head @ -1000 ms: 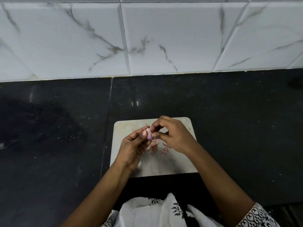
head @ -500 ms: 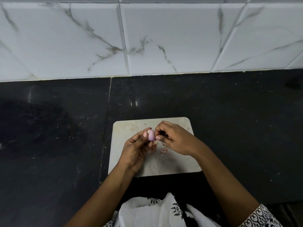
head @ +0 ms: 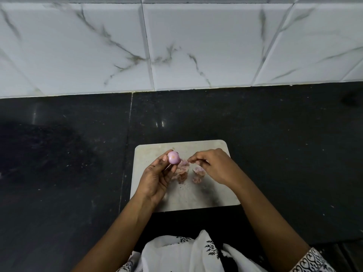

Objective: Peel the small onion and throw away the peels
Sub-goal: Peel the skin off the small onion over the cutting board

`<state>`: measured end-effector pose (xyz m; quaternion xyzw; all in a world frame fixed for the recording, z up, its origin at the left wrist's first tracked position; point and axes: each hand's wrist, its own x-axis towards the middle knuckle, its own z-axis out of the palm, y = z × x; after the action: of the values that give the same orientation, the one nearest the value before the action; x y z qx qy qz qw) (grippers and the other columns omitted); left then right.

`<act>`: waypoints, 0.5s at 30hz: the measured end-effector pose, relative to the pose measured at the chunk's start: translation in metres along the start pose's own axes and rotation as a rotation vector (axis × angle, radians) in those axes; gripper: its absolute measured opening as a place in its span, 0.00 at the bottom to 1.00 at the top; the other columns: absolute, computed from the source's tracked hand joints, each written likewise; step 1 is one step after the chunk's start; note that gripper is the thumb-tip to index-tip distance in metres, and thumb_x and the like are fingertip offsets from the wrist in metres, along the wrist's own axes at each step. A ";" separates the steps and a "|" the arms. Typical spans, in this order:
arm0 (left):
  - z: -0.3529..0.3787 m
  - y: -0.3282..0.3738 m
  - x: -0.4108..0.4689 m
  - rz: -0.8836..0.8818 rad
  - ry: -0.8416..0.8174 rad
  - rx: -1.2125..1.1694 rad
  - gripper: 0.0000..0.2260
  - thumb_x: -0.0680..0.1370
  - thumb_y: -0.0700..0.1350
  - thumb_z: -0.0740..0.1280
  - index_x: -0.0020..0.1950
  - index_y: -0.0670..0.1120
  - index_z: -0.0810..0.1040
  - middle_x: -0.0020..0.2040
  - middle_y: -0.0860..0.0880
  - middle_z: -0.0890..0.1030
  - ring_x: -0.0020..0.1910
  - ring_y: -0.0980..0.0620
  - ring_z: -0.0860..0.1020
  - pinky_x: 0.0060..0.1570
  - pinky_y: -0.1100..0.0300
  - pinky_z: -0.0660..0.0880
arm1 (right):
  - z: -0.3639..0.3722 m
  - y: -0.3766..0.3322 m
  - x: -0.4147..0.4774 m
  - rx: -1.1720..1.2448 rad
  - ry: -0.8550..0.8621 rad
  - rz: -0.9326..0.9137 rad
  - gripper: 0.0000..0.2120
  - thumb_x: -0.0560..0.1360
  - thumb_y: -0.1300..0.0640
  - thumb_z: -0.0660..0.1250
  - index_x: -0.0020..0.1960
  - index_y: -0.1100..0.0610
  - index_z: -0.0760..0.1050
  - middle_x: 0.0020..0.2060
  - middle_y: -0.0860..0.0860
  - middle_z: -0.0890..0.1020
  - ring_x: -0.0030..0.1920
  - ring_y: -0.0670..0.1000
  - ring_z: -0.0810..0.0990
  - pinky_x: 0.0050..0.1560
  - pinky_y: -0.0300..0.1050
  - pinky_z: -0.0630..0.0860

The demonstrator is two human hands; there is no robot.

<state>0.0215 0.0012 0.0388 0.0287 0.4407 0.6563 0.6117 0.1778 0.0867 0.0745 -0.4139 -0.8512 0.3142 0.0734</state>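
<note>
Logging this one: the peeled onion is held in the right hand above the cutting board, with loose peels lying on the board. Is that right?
Not quite. The head view shows the onion in the left hand, not the right hand. The rest holds: loose peels lie on the cutting board below it.

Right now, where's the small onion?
Head view, left of centre: the small onion is pinched in the left hand over the far-left part of the cutting board, just left of the peels and apart from the right hand.
</note>
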 end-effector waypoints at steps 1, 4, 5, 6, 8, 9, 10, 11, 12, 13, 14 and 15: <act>-0.001 0.001 0.000 0.000 0.008 0.002 0.10 0.78 0.38 0.60 0.54 0.41 0.80 0.46 0.45 0.85 0.45 0.51 0.84 0.42 0.64 0.80 | -0.001 -0.001 -0.001 -0.008 0.018 0.009 0.13 0.76 0.63 0.64 0.56 0.51 0.80 0.51 0.47 0.84 0.49 0.44 0.81 0.46 0.28 0.70; -0.004 0.002 0.000 -0.010 0.032 0.003 0.10 0.78 0.38 0.61 0.55 0.40 0.80 0.48 0.45 0.84 0.45 0.51 0.84 0.45 0.63 0.80 | -0.003 -0.006 -0.004 0.066 0.201 0.005 0.08 0.73 0.61 0.69 0.51 0.53 0.82 0.44 0.47 0.85 0.41 0.41 0.80 0.43 0.26 0.73; -0.005 0.003 0.000 -0.016 0.038 0.004 0.10 0.78 0.39 0.61 0.56 0.40 0.79 0.49 0.44 0.84 0.45 0.51 0.84 0.45 0.63 0.80 | -0.002 -0.008 -0.004 0.093 0.273 -0.004 0.06 0.71 0.60 0.71 0.47 0.54 0.82 0.41 0.47 0.85 0.38 0.40 0.80 0.41 0.27 0.74; -0.005 0.003 0.000 -0.020 0.042 0.004 0.10 0.78 0.39 0.62 0.56 0.40 0.79 0.49 0.44 0.84 0.44 0.52 0.84 0.44 0.63 0.80 | -0.002 -0.008 -0.005 0.114 0.335 -0.011 0.04 0.69 0.59 0.73 0.44 0.53 0.82 0.38 0.46 0.84 0.36 0.41 0.79 0.39 0.30 0.76; -0.005 0.003 0.000 -0.023 0.041 0.005 0.09 0.78 0.39 0.62 0.55 0.41 0.80 0.48 0.45 0.84 0.44 0.52 0.84 0.42 0.64 0.81 | -0.001 -0.009 -0.004 0.113 0.358 -0.011 0.05 0.68 0.59 0.74 0.41 0.53 0.78 0.34 0.45 0.80 0.35 0.43 0.78 0.37 0.36 0.76; -0.004 0.003 0.000 -0.019 0.038 0.014 0.09 0.78 0.40 0.62 0.54 0.41 0.80 0.47 0.45 0.84 0.43 0.52 0.84 0.42 0.64 0.80 | 0.000 -0.009 -0.003 0.106 0.292 -0.004 0.06 0.69 0.60 0.73 0.42 0.53 0.77 0.36 0.45 0.79 0.38 0.43 0.78 0.39 0.38 0.75; -0.003 0.002 0.000 -0.014 0.033 0.026 0.09 0.77 0.40 0.63 0.53 0.41 0.80 0.46 0.45 0.85 0.43 0.53 0.84 0.42 0.64 0.80 | 0.002 -0.009 -0.002 0.080 0.172 0.012 0.08 0.70 0.62 0.71 0.45 0.53 0.76 0.41 0.45 0.80 0.43 0.45 0.79 0.43 0.40 0.75; -0.002 0.002 0.000 -0.009 0.029 0.039 0.09 0.77 0.40 0.63 0.53 0.41 0.81 0.46 0.46 0.85 0.43 0.53 0.84 0.42 0.65 0.80 | 0.004 -0.009 -0.002 0.009 0.036 0.025 0.11 0.71 0.63 0.69 0.50 0.52 0.75 0.49 0.46 0.79 0.51 0.47 0.78 0.48 0.41 0.74; -0.001 0.001 -0.001 -0.008 0.028 0.051 0.09 0.77 0.41 0.63 0.52 0.42 0.81 0.45 0.46 0.85 0.43 0.53 0.84 0.42 0.64 0.80 | 0.007 -0.008 -0.001 -0.066 -0.063 0.029 0.14 0.72 0.63 0.67 0.54 0.50 0.75 0.57 0.47 0.77 0.57 0.48 0.76 0.53 0.43 0.73; 0.000 0.001 -0.001 -0.008 0.030 0.060 0.08 0.77 0.41 0.63 0.51 0.42 0.81 0.45 0.46 0.85 0.44 0.52 0.84 0.44 0.64 0.80 | 0.010 -0.007 -0.001 -0.090 -0.087 0.037 0.15 0.72 0.64 0.66 0.56 0.50 0.75 0.60 0.47 0.75 0.59 0.49 0.75 0.54 0.44 0.73; 0.001 0.001 -0.001 -0.007 0.031 0.068 0.08 0.78 0.41 0.63 0.51 0.43 0.81 0.45 0.46 0.85 0.44 0.52 0.84 0.45 0.64 0.80 | 0.011 -0.007 -0.001 -0.059 -0.041 0.048 0.14 0.73 0.64 0.66 0.54 0.50 0.76 0.59 0.48 0.76 0.57 0.49 0.76 0.53 0.43 0.74; 0.001 0.002 -0.001 -0.005 0.031 0.077 0.08 0.78 0.41 0.63 0.51 0.43 0.82 0.46 0.46 0.85 0.45 0.52 0.83 0.47 0.63 0.80 | 0.010 -0.009 -0.001 0.003 0.056 0.048 0.11 0.73 0.64 0.66 0.51 0.51 0.77 0.54 0.48 0.78 0.52 0.48 0.78 0.52 0.44 0.76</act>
<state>0.0213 0.0013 0.0410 0.0411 0.4753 0.6377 0.6047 0.1682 0.0770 0.0718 -0.4427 -0.8382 0.3055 0.0903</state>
